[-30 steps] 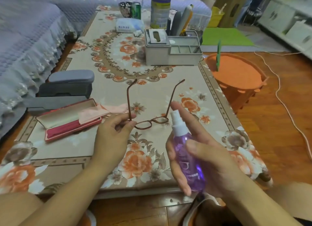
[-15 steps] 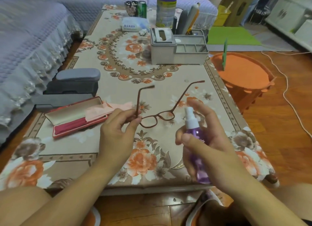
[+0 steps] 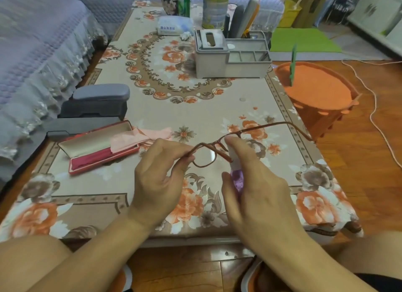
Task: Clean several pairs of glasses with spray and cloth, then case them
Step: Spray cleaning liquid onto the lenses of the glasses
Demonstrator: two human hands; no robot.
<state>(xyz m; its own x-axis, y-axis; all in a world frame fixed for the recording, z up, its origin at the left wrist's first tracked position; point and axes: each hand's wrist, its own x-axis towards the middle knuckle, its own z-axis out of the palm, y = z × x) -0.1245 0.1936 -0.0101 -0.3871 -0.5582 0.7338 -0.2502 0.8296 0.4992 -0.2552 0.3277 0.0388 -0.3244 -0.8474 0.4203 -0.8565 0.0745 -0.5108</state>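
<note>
My left hand (image 3: 162, 178) pinches the left corner of a pair of brown-framed glasses (image 3: 208, 154) and holds them above the floral table, arms unfolded and pointing away to the right. My right hand (image 3: 254, 187) grips a purple spray bottle (image 3: 237, 176) with a white nozzle, right behind the right lens; the index finger lies over the nozzle top. Most of the bottle is hidden by that hand. An open red glasses case (image 3: 100, 150) lies to the left with a pink cloth (image 3: 139, 137) draped over its rim.
Closed grey and dark cases (image 3: 97, 102) are stacked behind the red one. A grey tissue-box organiser (image 3: 230, 54), a tin, cans and a tissue pack stand at the table's far end. An orange basket (image 3: 317, 93) sits on the floor to the right, a sofa to the left.
The glasses have tilted, their arms swinging to the right. My right hand has brought the spray bottle up against the right lens.
</note>
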